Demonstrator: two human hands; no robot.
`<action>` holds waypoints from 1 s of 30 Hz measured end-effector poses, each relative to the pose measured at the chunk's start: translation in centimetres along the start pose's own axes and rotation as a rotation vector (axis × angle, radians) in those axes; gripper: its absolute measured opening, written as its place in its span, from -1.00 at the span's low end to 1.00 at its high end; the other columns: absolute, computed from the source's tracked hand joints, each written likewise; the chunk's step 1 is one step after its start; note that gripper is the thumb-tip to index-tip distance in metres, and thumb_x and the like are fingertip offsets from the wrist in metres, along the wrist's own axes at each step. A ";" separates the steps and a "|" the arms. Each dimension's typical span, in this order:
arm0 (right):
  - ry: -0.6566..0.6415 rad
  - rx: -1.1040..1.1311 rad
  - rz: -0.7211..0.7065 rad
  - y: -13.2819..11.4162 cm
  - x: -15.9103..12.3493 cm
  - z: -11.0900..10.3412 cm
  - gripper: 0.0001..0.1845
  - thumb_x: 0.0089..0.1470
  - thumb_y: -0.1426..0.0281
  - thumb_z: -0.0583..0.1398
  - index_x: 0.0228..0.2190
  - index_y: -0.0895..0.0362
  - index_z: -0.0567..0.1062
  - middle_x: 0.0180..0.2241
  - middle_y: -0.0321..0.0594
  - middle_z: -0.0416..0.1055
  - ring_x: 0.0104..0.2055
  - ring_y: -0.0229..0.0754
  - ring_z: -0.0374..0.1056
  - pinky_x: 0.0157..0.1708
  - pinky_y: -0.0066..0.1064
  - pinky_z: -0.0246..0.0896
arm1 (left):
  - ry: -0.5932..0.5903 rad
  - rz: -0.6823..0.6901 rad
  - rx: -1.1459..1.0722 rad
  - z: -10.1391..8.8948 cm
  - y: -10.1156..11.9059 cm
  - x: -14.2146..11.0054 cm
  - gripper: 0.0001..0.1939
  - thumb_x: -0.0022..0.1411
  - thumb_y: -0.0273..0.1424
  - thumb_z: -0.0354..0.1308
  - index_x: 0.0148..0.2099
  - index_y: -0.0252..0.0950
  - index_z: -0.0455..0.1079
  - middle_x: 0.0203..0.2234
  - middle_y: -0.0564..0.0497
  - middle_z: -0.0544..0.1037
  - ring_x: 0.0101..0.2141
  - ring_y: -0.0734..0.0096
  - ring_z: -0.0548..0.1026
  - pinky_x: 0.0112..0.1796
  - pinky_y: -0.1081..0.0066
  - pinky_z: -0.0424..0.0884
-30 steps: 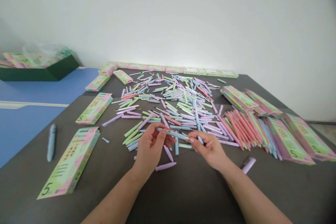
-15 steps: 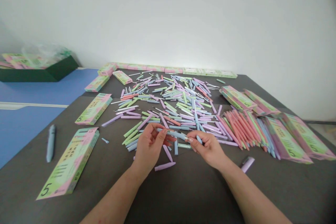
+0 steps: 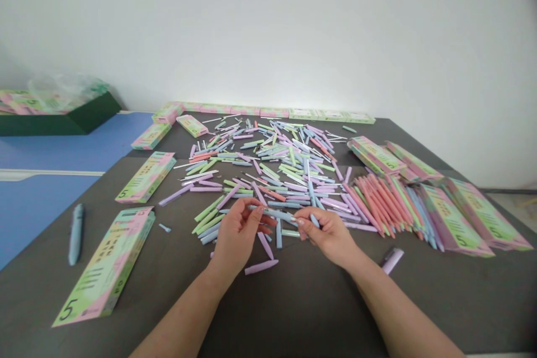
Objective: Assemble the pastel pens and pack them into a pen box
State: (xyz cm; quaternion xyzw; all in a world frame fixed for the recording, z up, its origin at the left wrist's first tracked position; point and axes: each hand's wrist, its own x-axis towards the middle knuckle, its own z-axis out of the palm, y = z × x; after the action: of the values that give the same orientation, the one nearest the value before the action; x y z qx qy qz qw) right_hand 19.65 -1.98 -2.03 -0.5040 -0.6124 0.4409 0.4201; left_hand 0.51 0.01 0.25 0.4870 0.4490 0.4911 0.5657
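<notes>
A light-blue pen [image 3: 279, 215] spans the gap between my hands, held nearly level above the table. The fingertips of my left hand [image 3: 240, 229] are closed on its left end. My right hand [image 3: 325, 234] pinches the right end, and a blue tip [image 3: 314, 220] pokes out past its fingers; whether that is the same piece I cannot tell. Beneath and beyond both hands spreads a pile of loose pen parts [image 3: 268, 168] in purple, green, blue and coral. A purple pen barrel [image 3: 260, 267] lies just below my left hand.
Green-and-pink boxes [image 3: 107, 263] stand along the left side; more boxes [image 3: 457, 224] lie on the right beside a stack of coral pens [image 3: 380, 204]. A blue pen [image 3: 76, 234] is at the far left, a purple cap [image 3: 392, 260] right of my hand. A dark tray [image 3: 62, 123] holds boxes.
The right hand's fingers have closed in a little further along the blue pen. The whole view has shifted slightly; the left hand keeps its hold.
</notes>
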 end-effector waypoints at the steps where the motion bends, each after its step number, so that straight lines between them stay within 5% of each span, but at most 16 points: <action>1: -0.006 0.038 0.015 0.0 0.0 0.0 -0.72 0.11 0.20 0.16 -0.32 0.16 0.50 -0.61 -0.31 0.36 -0.67 -0.39 0.04 -0.67 -0.51 -0.10 | 0.005 -0.002 -0.014 -0.1 0.0 0.1 -0.81 0.15 -0.31 0.17 -0.26 -0.33 0.31 -0.50 0.04 0.54 -0.45 0.35 0.59 -0.49 0.47 0.50; 6: 0.012 0.394 0.109 0.2 0.3 -0.1 -0.65 0.11 0.17 0.15 -0.17 0.16 0.48 -0.55 -0.30 0.38 -0.72 -0.46 -0.11 -0.74 -0.55 -0.24 | 0.068 -0.006 -0.154 -0.6 -0.5 0.7 -0.74 0.10 -0.28 0.25 -0.24 -0.32 0.32 -0.52 0.08 0.53 -0.45 0.39 0.59 -0.49 0.52 0.49; 12: 0.206 0.780 0.074 -0.1 1.0 -0.6 -0.80 0.00 0.31 0.20 -0.50 0.20 0.48 -0.58 -0.30 0.32 -0.67 -0.44 -0.05 -0.71 -0.55 -0.14 | 0.090 -0.051 -0.251 -0.8 -0.6 0.9 -0.71 0.05 -0.29 0.29 -0.25 -0.33 0.33 -0.50 0.07 0.55 -0.47 0.45 0.57 -0.51 0.58 0.47; 17: 0.284 0.754 0.081 -0.7 1.1 -1.0 -0.74 0.06 0.21 0.18 -0.48 0.15 0.48 -0.48 -0.26 0.31 -0.47 -0.29 0.21 -0.53 -0.46 0.16 | 0.094 -0.055 -0.252 -0.9 -0.4 0.8 -0.72 0.05 -0.30 0.29 -0.26 -0.33 0.34 -0.51 0.08 0.55 -0.46 0.44 0.58 -0.51 0.57 0.47; 23: 0.447 0.711 0.000 -0.4 1.1 -2.0 -0.74 0.07 0.18 0.19 -0.47 0.11 0.48 -0.52 -0.32 0.20 -0.53 -0.33 0.08 -0.55 -0.48 0.09 | 0.101 -0.045 -0.284 -0.9 -0.3 0.8 -0.72 0.04 -0.31 0.30 -0.26 -0.34 0.34 -0.51 0.05 0.56 -0.46 0.42 0.58 -0.51 0.56 0.46; 30: 0.454 0.630 -0.104 -0.4 1.1 -1.9 -0.78 0.08 0.21 0.19 -0.43 0.09 0.49 -0.61 -0.36 0.12 -0.56 -0.32 0.06 -0.57 -0.47 0.06 | 0.141 -0.070 -0.325 -1.0 -0.1 1.1 -0.72 0.01 -0.33 0.31 -0.28 -0.34 0.33 -0.52 0.05 0.55 -0.47 0.42 0.58 -0.54 0.60 0.44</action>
State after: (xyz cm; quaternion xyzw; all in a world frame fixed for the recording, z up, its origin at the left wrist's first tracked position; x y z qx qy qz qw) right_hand 21.18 -0.74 -1.09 -0.4034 -0.3630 0.4627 0.7010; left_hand -0.33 1.18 -0.01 0.3379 0.4189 0.5701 0.6207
